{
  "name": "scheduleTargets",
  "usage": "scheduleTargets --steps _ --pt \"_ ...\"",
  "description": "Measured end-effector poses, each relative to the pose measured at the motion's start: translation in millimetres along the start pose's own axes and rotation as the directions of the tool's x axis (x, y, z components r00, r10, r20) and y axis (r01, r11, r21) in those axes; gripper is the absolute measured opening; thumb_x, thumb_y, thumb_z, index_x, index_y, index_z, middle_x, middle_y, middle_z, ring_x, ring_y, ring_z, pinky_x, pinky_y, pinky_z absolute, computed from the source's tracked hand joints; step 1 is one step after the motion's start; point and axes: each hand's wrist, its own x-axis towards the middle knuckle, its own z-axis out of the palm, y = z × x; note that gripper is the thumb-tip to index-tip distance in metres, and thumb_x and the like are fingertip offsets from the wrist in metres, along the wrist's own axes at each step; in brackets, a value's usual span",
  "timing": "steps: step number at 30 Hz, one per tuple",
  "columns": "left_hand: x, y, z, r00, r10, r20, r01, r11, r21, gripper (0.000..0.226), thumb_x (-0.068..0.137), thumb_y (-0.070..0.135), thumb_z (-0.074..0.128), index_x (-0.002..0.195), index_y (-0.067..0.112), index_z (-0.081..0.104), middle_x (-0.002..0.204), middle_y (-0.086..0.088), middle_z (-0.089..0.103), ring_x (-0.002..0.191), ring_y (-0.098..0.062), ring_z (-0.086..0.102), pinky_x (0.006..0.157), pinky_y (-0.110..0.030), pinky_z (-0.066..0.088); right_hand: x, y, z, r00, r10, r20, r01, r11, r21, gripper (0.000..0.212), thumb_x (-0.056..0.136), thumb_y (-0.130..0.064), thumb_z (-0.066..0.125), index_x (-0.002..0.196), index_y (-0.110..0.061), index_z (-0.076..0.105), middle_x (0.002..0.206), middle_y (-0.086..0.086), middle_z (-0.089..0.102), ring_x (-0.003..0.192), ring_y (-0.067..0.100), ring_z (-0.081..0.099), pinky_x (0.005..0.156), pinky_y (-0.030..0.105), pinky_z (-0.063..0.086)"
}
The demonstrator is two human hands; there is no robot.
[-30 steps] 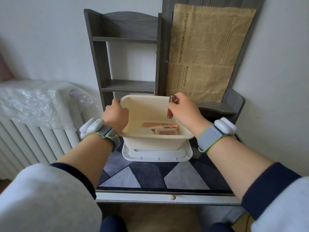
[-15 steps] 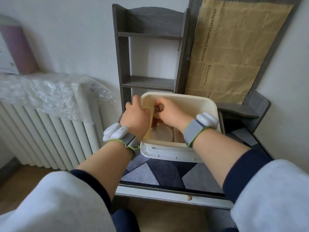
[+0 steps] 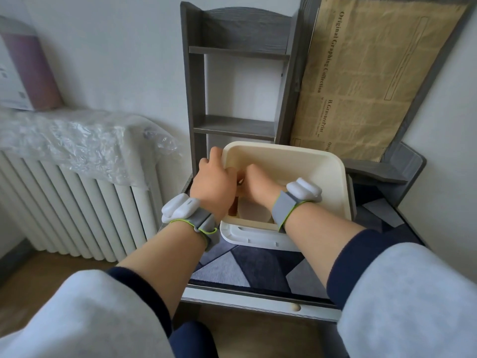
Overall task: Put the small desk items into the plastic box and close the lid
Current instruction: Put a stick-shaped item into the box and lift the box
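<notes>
Both hands are at the cream plastic box (image 3: 317, 177): the left hand (image 3: 213, 182) is curled over its left rim, gripping the wall, while the right hand (image 3: 258, 183) reaches down inside, and whether its fingers hold anything cannot be told. Box sits open on its white lid (image 3: 255, 236), upon the patterned desk mat (image 3: 258, 267), before a grey shelf (image 3: 237, 125)

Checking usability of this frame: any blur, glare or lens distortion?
Head view: wide-angle bending bows the grey wooden shelf unit and white radiator; soft daylight, no harsh glare; the cream plastic box looks reasonably sharp, its contents hidden by both hands.
</notes>
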Motion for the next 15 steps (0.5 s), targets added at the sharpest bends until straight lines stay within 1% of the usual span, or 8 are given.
scheduleTargets --steps 1,3,4,6,9,10,13,15 --pt "-0.4 1.2 0.0 1.000 -0.003 0.001 0.003 1.000 -0.001 0.032 0.088 0.019 0.041 0.120 0.018 0.042 0.110 -0.011 0.050 0.080 -0.034 0.051 0.070 -0.036 0.040 -0.3 0.0 0.6 1.000 0.002 0.005 -0.002 0.999 -0.032 0.023 0.089 -0.001 0.055 0.104 0.010 0.069 0.088 0.016 0.062 0.081 0.021 0.044 0.074 0.031 0.037" --pt "-0.9 2.4 0.1 1.000 -0.011 -0.001 0.011 1.000 0.003 0.032 0.088 0.018 0.041 0.121 0.017 0.042 0.111 -0.011 0.050 0.084 -0.036 0.055 0.071 -0.037 0.042 -0.7 -0.9 1.7 1.000 0.010 0.024 -0.007 0.991 -0.132 0.024 0.094 -0.003 0.051 0.103 0.007 0.070 0.088 0.014 0.059 0.081 0.021 0.044 0.073 0.029 0.035" --pt "-0.9 2.3 0.2 1.000 -0.011 -0.002 0.011 1.000 0.006 0.032 0.088 0.019 0.041 0.121 0.017 0.042 0.111 -0.011 0.050 0.085 -0.036 0.056 0.072 -0.037 0.043 -1.1 -1.1 2.0 0.999 0.008 0.032 -0.002 0.984 -0.177 0.024 0.096 -0.005 0.050 0.103 0.005 0.071 0.091 0.015 0.062 0.081 0.022 0.046 0.073 0.029 0.037" --pt "-0.4 1.3 0.9 1.000 0.001 0.004 -0.001 1.000 0.011 0.031 0.089 0.019 0.041 0.121 0.018 0.041 0.110 -0.011 0.050 0.084 -0.035 0.056 0.072 -0.038 0.044 -1.1 -0.9 1.0 0.998 0.003 0.061 0.010 0.979 -0.205 0.025 0.096 -0.010 0.051 0.102 0.003 0.071 0.101 0.018 0.069 0.081 0.024 0.051 0.073 0.030 0.040" --pt "1.7 -1.6 2.7 1.000 0.018 0.001 -0.018 1.000 0.011 0.030 0.089 0.020 0.041 0.119 0.018 0.040 0.106 -0.010 0.049 0.078 -0.033 0.052 0.069 -0.037 0.042 -3.1 -1.6 -0.9 0.996 -0.030 0.080 0.050 0.963 -0.266 0.026 0.097 -0.015 0.052 0.101 0.001 0.072 0.105 0.018 0.069 0.086 0.028 0.057 0.078 0.034 0.046" --pt "2.5 -2.4 3.4 1.000 0.020 -0.001 -0.020 1.000 0.008 0.029 0.089 0.021 0.041 0.118 0.019 0.040 0.105 -0.009 0.048 0.076 -0.033 0.051 0.068 -0.037 0.042 -2.8 -1.2 -1.0 0.996 -0.036 0.082 0.057 0.960 -0.273 0.025 0.097 -0.014 0.053 0.101 0.001 0.072 0.105 0.018 0.070 0.086 0.027 0.056 0.080 0.035 0.047" --pt "4.6 -3.7 5.3 0.999 0.031 0.007 -0.031 0.999 0.007 0.028 0.088 0.022 0.040 0.116 0.020 0.039 0.101 -0.007 0.047 0.075 -0.033 0.052 0.068 -0.037 0.044 -4.7 -0.2 -3.6 0.996 -0.036 0.076 0.053 0.970 -0.237 0.024 0.094 -0.011 0.053 0.104 0.002 0.071 0.107 0.020 0.069 0.083 0.027 0.055 0.075 0.032 0.043" --pt "5.8 -3.7 6.2 1.000 0.020 0.012 -0.020 1.000 0.008 0.028 0.087 0.021 0.040 0.115 0.020 0.039 0.099 -0.006 0.045 0.074 -0.033 0.051 0.067 -0.037 0.042 -5.9 2.3 -7.4 0.998 -0.019 0.061 0.030 0.983 -0.182 0.026 0.091 -0.008 0.055 0.110 0.001 0.070 0.110 0.021 0.069 0.095 0.035 0.063 0.079 0.032 0.047"
